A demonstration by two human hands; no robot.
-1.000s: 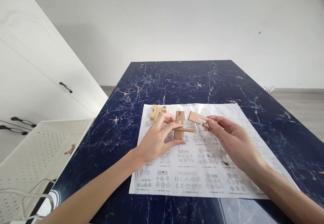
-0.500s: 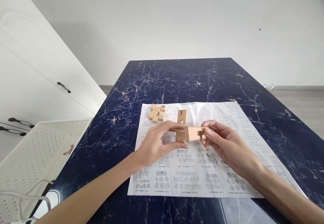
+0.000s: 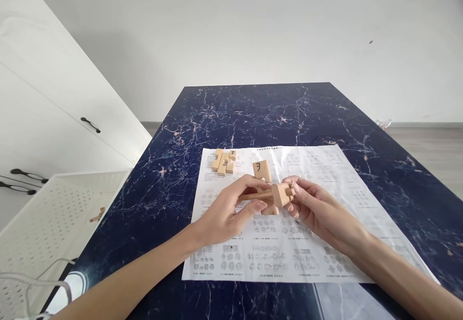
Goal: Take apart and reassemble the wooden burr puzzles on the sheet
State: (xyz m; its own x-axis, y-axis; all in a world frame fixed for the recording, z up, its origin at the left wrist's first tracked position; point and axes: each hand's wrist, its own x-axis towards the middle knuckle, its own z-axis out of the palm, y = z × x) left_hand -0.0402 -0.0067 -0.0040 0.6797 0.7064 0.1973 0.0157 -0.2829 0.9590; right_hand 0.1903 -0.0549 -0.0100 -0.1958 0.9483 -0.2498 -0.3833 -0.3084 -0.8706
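My left hand (image 3: pixel 220 214) is closed around two crossed pale wooden puzzle pieces. One of them, an upright puzzle piece (image 3: pixel 262 169), bears a handwritten 3 near its top; the other, a flat puzzle piece (image 3: pixel 258 195), passes through it sideways. Fingers of my right hand (image 3: pixel 321 209) pinch a notched puzzle piece (image 3: pixel 280 195), which sits against the right side of the crossed pair. How far the pieces fit into one another is hidden by fingers. Beyond my left hand, several interlocked wooden blocks (image 3: pixel 224 161), one also marked 3, lie on the printed sheet.
A creased instruction sheet (image 3: pixel 325 262) with small diagrams lies on the dark blue marbled table (image 3: pixel 253 112). Lower left, a white perforated surface (image 3: pixel 47 214) carries a small wooden piece (image 3: pixel 97 215) and a white cable (image 3: pixel 36 276). A white cabinet (image 3: pixel 54 93) stands left.
My right hand has brought its notched piece leftward and turned it, so it now meets the pair in my left hand. That pair has tilted and shifted slightly right.
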